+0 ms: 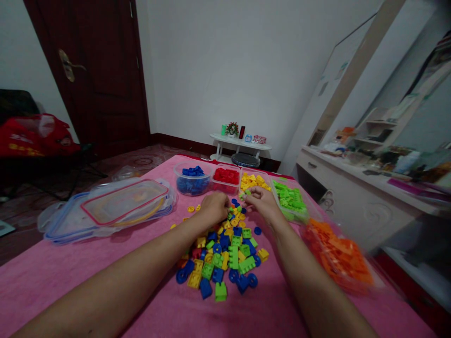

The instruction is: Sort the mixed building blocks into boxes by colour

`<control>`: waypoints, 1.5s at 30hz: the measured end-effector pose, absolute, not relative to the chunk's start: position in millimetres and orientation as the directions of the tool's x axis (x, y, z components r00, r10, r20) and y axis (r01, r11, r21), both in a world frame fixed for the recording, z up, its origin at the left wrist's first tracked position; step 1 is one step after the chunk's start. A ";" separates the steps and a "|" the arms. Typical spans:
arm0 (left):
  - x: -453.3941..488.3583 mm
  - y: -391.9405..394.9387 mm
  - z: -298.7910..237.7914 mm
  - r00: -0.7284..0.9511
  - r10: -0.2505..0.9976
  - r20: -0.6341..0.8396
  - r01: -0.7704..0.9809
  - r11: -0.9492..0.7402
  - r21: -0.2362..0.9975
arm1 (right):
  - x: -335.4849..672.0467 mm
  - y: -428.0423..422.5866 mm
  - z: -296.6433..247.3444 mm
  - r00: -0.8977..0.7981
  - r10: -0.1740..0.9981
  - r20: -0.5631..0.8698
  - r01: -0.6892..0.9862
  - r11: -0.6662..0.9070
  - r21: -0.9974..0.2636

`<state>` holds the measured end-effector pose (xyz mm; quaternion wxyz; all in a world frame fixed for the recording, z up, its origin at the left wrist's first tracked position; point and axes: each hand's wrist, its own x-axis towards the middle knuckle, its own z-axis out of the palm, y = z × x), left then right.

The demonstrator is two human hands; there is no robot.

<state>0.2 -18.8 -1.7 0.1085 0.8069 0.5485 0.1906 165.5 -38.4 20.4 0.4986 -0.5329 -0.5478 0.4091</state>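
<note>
We log the right hand [261,202] raised at the far end of a heap of mixed blue, yellow and light-green plastic pieces [225,244], its fingers narrowed on a small light-green plastic brick [245,193]. The brick is above the pink-cloth-covered table [260,310], on the near side of a clear plastic box of yellow bricks [256,171]. The left hand [214,207] is down at the heap, fingers bent and drawn together; we cannot tell whether they grip anything.

Risks, our judgement: only fingertips hold the small brick, so a loose pinch could drop it among the yellow bricks or into the heap. The right wrist is near a clear plastic box of light-green bricks [295,216]; a wide swing might knock it. The blue, round, wheel-like plastic piece [258,231] could roll if nudged.

Orientation: the held brick's long axis seems roughly crosswise, free end pointing left, away from the palm. We cannot tell which way its studs face.
</note>
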 end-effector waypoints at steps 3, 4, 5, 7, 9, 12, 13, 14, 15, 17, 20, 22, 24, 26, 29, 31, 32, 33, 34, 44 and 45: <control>-8.5 -5.9 4.8 0.348 0.912 0.219 0.736 -0.410 0.538 | 163.4 -38.4 18.1 0.066 0.998 -0.006 -0.074 -0.001 -0.997; -11.4 -1.4 7.1 0.360 0.902 0.236 0.681 -0.428 0.594 | 162.2 -38.5 16.6 0.045 0.998 -0.049 -0.137 -0.042 -0.990; -13.9 2.7 9.3 0.369 0.894 0.254 0.620 -0.441 0.649 | 160.8 -38.8 15.3 0.017 0.996 -0.089 -0.191 -0.084 -0.978; -17.0 8.4 13.2 0.380 0.882 0.278 0.485 -0.446 0.752 | 157.2 -40.1 13.8 -0.045 0.988 -0.145 -0.282 -0.151 -0.947; -16.5 9.2 16.8 0.370 0.883 0.290 0.359 -0.424 0.832 | 153.1 -42.2 14.5 -0.114 0.978 -0.177 -0.363 -0.207 -0.909; -10.0 1.5 22.1 0.353 0.883 0.311 0.216 -0.400 0.891 | 148.0 -45.7 17.8 -0.237 0.949 -0.209 -0.465 -0.299 -0.833; -7.0 -2.4 23.8 0.347 0.881 0.323 0.179 -0.400 0.899 | 146.5 -46.8 18.7 -0.275 0.938 -0.212 -0.488 -0.326 -0.810; -4.1 -6.3 25.4 0.344 0.877 0.336 0.149 -0.404 0.902 | 145.2 -47.7 19.2 -0.305 0.929 -0.211 -0.506 -0.346 -0.790; -1.5 -9.8 26.8 0.345 0.872 0.347 0.125 -0.409 0.904 | 143.8 -48.4 19.4 -0.327 0.921 -0.212 -0.520 -0.363 -0.773; 2.2 -14.9 28.9 0.351 0.861 0.368 0.098 -0.425 0.900 | 141.4 -49.2 19.1 -0.337 0.913 -0.229 -0.546 -0.388 -0.743; 3.4 -16.1 30.3 0.335 0.836 0.436 0.091 -0.489 0.868 | 142.4 -46.8 20.9 -0.305 0.918 -0.253 -0.601 -0.392 -0.696; 2.5 -14.7 30.6 0.300 0.813 0.500 0.102 -0.548 0.830 | 150.9 -42.0 26.2 -0.219 0.943 -0.250 -0.640 -0.332 -0.693; 1.4 -13.8 31.0 0.275 0.805 0.527 0.123 -0.573 0.810 | 167.5 -35.1 34.4 -0.018 0.970 -0.240 -0.661 -0.192 -0.725; 1.0 -14.2 31.7 0.261 0.815 0.517 0.139 -0.562 0.816 | 190.2 -27.3 42.5 0.250 0.947 -0.202 -0.631 0.001 -0.776; 1.4 -14.4 30.8 0.251 0.826 0.504 0.155 -0.548 0.822 | 223.2 -17.9 47.3 0.452 0.886 -0.104 -0.490 0.149 -0.859; 1.6 -12.6 27.7 0.262 0.821 0.507 0.167 -0.556 0.814 | 236.4 -15.0 45.1 0.494 0.867 -0.058 -0.378 0.154 -0.913; 1.5 -11.2 25.5 0.268 0.819 0.507 0.178 -0.559 0.810 | 239.2 -14.8 43.5 0.529 0.847 -0.048 -0.323 0.148 -0.935; 1.4 -9.7 23.2 0.275 0.819 0.504 0.193 -0.560 0.805 | 239.8 -15.3 42.2 0.573 0.819 -0.043 -0.277 0.144 -0.950; 1.3 -8.4 20.8 0.284 0.820 0.496 0.211 -0.558 0.802 | 238.3 -16.4 41.4 0.615 0.788 -0.036 -0.239 0.143 -0.960; 6.6 -39.6 23.9 0.804 0.528 0.275 0.180 -0.656 0.733 | 209.7 -31.8 34.3 0.126 0.977 0.171 0.598 0.062 -0.799; 7.8 -46.0 24.8 0.845 0.468 0.258 0.167 -0.690 0.705 | 209.3 -32.0 30.9 0.117 0.979 0.167 0.755 0.021 -0.655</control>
